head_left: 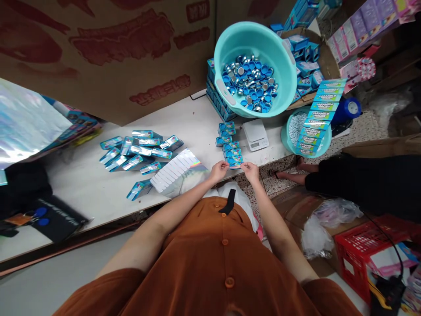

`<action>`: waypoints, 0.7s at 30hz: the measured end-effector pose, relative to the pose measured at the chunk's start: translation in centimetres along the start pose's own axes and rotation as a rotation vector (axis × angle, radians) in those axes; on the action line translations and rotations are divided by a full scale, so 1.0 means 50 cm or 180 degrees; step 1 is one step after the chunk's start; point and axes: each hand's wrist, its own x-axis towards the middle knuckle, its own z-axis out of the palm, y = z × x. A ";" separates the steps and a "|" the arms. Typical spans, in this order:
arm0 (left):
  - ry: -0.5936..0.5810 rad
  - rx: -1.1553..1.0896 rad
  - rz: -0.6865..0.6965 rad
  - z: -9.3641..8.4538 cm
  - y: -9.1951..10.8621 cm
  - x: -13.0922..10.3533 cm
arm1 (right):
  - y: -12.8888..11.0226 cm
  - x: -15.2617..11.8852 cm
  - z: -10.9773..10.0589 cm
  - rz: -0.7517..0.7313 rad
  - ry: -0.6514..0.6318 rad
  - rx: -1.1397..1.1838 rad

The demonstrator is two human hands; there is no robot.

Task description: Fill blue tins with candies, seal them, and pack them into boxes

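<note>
My left hand (219, 171) and my right hand (250, 171) pinch the two ends of the nearest small blue box at the table's front edge. That box is the closest in a column of several blue boxes (231, 146) running back toward a large turquoise basin. Round blue pieces show on top of the boxes. The basin (256, 30) holds many round blue and silver caps (251, 81). Right of the column lies a small white scale (255, 134). More blue boxes (132, 150) stand in a loose group to the left, beside a fanned stack of white flat cartons (176, 170).
A large cardboard box (131, 57) rises behind the table. At right, a smaller turquoise bucket (287, 136) holds small white pieces under a strip of printed packets (320, 115). Another person's legs (292, 176) and a red crate (353, 248) are on the right.
</note>
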 end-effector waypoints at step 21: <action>0.0098 0.0017 -0.0074 0.006 -0.024 0.014 | -0.045 -0.014 0.005 -0.0030 0.0173 -0.0639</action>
